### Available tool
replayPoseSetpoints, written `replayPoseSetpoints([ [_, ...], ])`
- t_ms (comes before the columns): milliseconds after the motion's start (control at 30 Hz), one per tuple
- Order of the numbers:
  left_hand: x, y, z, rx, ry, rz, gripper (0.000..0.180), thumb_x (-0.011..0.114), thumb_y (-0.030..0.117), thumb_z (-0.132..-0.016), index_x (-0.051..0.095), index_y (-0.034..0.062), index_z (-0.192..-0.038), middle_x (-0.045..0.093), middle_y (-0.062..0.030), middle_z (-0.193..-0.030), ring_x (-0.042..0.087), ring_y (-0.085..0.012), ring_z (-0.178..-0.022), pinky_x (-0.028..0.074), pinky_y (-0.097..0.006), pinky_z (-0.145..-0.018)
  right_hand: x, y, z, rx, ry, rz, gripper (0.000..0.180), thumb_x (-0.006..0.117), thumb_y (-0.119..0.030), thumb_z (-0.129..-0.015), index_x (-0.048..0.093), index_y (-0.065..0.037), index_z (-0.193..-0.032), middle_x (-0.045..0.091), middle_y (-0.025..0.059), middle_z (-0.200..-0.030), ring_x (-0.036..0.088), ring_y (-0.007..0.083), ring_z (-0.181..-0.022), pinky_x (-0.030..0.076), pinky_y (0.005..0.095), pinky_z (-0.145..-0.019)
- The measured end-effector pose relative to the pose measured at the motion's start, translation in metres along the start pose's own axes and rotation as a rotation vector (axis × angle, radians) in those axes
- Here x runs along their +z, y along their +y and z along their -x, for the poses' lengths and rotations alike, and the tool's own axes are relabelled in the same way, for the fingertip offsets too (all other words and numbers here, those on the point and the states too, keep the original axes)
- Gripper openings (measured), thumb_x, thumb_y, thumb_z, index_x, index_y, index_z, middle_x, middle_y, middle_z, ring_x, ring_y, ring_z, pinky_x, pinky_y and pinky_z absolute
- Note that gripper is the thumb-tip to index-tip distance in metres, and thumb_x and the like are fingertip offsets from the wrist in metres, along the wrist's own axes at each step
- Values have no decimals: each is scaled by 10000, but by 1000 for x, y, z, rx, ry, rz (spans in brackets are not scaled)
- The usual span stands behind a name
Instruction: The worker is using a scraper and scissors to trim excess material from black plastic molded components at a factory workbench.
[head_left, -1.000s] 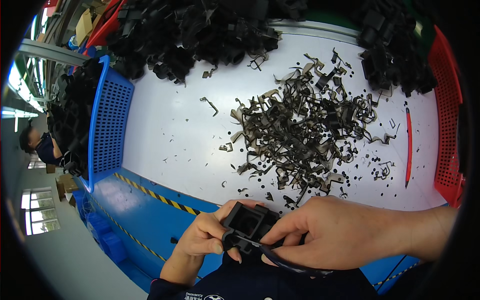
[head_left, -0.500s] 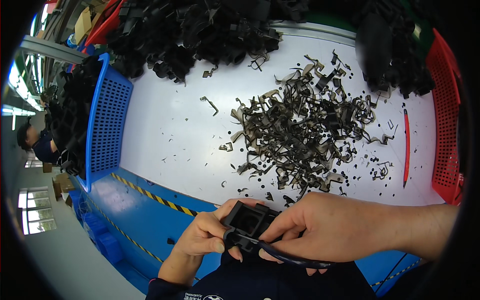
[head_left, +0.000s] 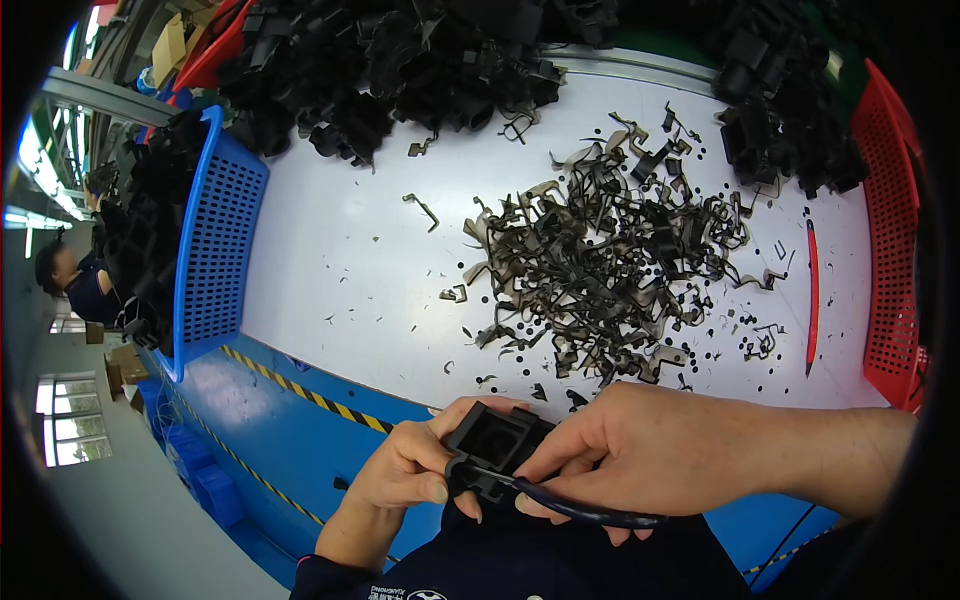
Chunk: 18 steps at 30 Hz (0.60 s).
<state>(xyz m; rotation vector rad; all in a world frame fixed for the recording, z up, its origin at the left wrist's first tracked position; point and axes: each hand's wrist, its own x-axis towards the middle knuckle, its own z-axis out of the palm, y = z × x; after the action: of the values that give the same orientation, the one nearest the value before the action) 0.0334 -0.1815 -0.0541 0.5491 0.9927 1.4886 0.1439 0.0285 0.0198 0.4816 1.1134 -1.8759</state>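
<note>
My left hand (head_left: 405, 465) is closed round a black moulded plastic part (head_left: 492, 440), its thumb on the near left corner. The part has a squarish frame with a dark hollow inside, and its open face is turned up. In my right hand (head_left: 650, 450) is a slim hand tool (head_left: 590, 514) with a curved dark handle and a short metal tip. That tip rests at the near edge of the part. My right fingers cover much of the tool, so its exact kind cannot be told.
Black trimmed scraps (head_left: 600, 260) lie heaped on the white table (head_left: 330, 240). Piles of black parts (head_left: 400, 70) fill its far side. A blue basket (head_left: 215, 240) stands left, a red basket (head_left: 890, 260) right, near a thin red stick (head_left: 812, 300). Another person (head_left: 85, 285) is far left.
The tool's handle has swung slightly lower under my right hand. My left hand and the part have hardly moved. A dark blurred object at the far right is gone from view.
</note>
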Motion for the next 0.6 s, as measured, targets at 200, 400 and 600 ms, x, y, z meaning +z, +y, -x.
replayPoseSetpoints([
  [200,0,-1,-2,24,-14,19,248,640,280,-743,709,48,-688,658,-54,-642,343,-356,-1173,235,-529,-980,-1,0,-1,-15,-8,48,270,572,-240,-862,623,-56,-1052,528,-31,-571,506,44,-481,405,183,-430],
  [400,-2,0,-3,20,-28,28,235,646,273,-738,710,53,-690,659,-83,-687,363,-377,-1151,264,-534,-955,-7,8,-7,-91,-22,180,262,570,-235,-863,625,-59,-1049,538,-27,-575,517,46,-493,407,187,-433],
  [600,-7,0,-3,0,-82,67,246,661,266,-733,708,25,-718,587,-264,-960,366,-402,-1149,289,-528,-938,-8,4,-6,-132,1,254,233,565,-197,-853,638,-58,-1025,575,-2,-597,516,50,-505,397,202,-464],
])
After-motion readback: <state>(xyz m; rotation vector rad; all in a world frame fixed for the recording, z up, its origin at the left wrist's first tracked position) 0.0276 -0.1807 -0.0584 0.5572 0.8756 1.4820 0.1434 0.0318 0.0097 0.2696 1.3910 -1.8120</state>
